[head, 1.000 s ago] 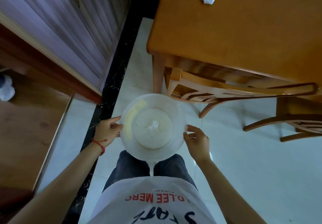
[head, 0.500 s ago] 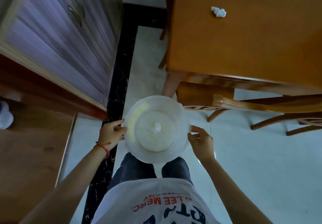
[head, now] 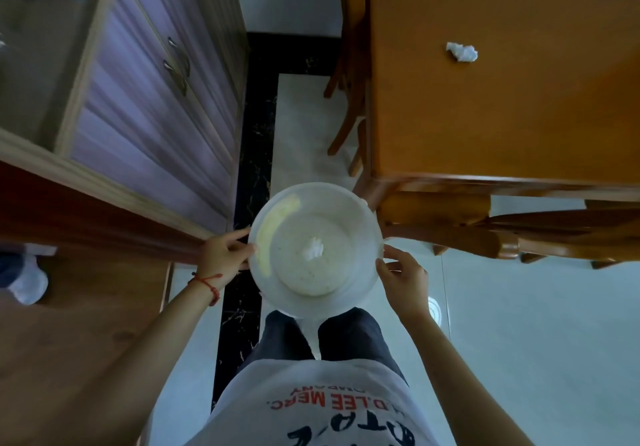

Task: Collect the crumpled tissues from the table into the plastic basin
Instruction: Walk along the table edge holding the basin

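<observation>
Both hands hold the plastic basin (head: 316, 248) by its rim: left hand (head: 224, 256) and right hand (head: 403, 276) each with fingers curled on opposite sides. One tissue (head: 313, 247) lies inside. The other crumpled tissue (head: 461, 52) lies on the table (head: 502, 116), well inward from its near-left corner, ahead and to the right, nearer the right hand; its long axis runs about left-right
</observation>
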The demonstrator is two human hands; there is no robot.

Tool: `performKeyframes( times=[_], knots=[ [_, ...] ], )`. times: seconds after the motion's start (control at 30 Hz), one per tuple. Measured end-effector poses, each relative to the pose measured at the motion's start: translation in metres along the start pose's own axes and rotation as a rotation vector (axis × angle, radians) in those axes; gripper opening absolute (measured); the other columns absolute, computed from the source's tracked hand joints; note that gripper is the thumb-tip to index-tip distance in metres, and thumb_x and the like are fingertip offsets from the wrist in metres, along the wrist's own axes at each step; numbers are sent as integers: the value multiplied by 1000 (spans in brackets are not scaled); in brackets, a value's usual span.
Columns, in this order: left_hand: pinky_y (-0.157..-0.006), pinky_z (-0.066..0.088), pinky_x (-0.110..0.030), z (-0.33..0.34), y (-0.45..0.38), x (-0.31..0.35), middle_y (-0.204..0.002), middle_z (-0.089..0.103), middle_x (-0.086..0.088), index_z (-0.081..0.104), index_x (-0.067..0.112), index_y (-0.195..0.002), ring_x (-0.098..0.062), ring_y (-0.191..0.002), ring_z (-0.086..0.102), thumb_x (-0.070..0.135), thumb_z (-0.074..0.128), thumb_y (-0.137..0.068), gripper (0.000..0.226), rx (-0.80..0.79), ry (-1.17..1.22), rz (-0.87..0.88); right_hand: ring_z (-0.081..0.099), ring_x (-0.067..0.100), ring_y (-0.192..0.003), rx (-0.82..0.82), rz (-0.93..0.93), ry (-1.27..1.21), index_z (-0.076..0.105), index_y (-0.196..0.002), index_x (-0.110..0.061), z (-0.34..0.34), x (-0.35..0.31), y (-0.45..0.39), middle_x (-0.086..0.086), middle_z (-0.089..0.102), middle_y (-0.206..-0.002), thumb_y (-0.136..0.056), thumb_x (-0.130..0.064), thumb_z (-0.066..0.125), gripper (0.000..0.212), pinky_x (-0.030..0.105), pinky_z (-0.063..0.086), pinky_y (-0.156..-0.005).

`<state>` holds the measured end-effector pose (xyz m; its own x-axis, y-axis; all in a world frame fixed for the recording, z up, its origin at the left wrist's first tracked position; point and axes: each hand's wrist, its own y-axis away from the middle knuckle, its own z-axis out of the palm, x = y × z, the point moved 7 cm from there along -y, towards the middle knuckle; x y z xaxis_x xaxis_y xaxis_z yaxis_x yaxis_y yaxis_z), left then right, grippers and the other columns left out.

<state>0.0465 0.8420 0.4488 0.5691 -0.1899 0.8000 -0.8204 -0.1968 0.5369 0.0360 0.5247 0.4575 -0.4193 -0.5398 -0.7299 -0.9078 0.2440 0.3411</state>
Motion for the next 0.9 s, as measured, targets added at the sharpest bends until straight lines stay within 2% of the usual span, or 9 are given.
performKeyframes(
  times=[0.13, 0.23, 0.33, 0.43, 0.53, 0.67, 0.7, 0.8, 0.9],
  knots=[
    [-71, 59, -34, -8, -21, 12, -82, 65, 0, 59, 11, -118, -14, -75, 64, -1, 59, -82, 38, 30, -11, -16, 61, 10, -74, -10, 2, -11, 64, -109, -14, 6, -17, -22, 3, 68, -97, -85, -16, 60, 25, 12, 44, -65],
    [-70, 58, -29, -15, -38, 23, -88, 66, -1, 61, 13, -117, -8, -75, 64, 2, 60, -82, 37, 76, -33, -11, 60, 1, -70, -47, -22, -22, 64, -109, -14, 15, -32, -46, -1, 67, -89, -86, -16, 59, 24, 13, 45, -66],
    [-78, 53, -33, -24, -54, 29, -96, 65, -4, 60, 11, -118, -16, -81, 62, 3, 60, -82, 37, 144, -30, -34, 66, 15, -70, -83, -63, -38, 64, -104, -13, 22, -49, -72, 6, 71, -91, -85, -15, 60, 20, 29, 58, -68],
    [-71, 56, -33, -29, -70, 40, -86, 65, 1, 60, 12, -119, -21, -79, 63, 5, 61, -82, 38, 166, -26, -40, 67, 22, -68, -113, -86, -36, 63, -105, -14, 25, -65, -96, 5, 70, -88, -86, -15, 59, 19, 38, 60, -64],
    [-53, 56, -19, -30, -84, 53, -92, 65, -4, 59, 14, -119, -14, -74, 63, 7, 60, -83, 37, 191, -53, -31, 66, 22, -65, -147, -101, -7, 63, -109, -14, 25, -78, -117, 2, 70, -92, -86, -14, 57, 23, 35, 59, -61],
    [-82, 53, -32, -37, -103, 75, -111, 66, -8, 61, 13, -117, -21, -97, 62, 11, 62, -82, 35, 242, -171, 14, 67, 18, -67, -177, -129, 17, 62, -111, -14, 25, -90, -133, 2, 70, -96, -86, -16, 58, 25, 25, 58, -59],
    [-80, 51, -27, -39, -108, 79, -110, 66, -6, 61, 12, -117, -19, -96, 61, 11, 62, -82, 35, 241, -186, 18, 67, 18, -68, -182, -133, 13, 63, -110, -15, 26, -92, -134, 4, 70, -97, -86, -16, 58, 25, 28, 59, -59],
    [-57, 49, -8, -44, -122, 89, -100, 64, -3, 61, 9, -116, -8, -79, 59, 8, 62, -82, 34, 235, -154, 27, 65, 14, -78, -147, -125, 7, 64, -108, -12, 28, -101, -144, 7, 69, -97, -85, -15, 59, 24, 26, 57, -66],
    [-75, 57, -31, -50, -144, 98, -90, 67, 1, 62, 11, -115, -12, -82, 65, 8, 63, -81, 33, 212, -144, 31, 63, 10, -81, -129, -138, 20, 64, -110, -12, 34, -115, -164, 5, 69, -97, -86, -16, 59, 25, 18, 53, -69]
  ],
)
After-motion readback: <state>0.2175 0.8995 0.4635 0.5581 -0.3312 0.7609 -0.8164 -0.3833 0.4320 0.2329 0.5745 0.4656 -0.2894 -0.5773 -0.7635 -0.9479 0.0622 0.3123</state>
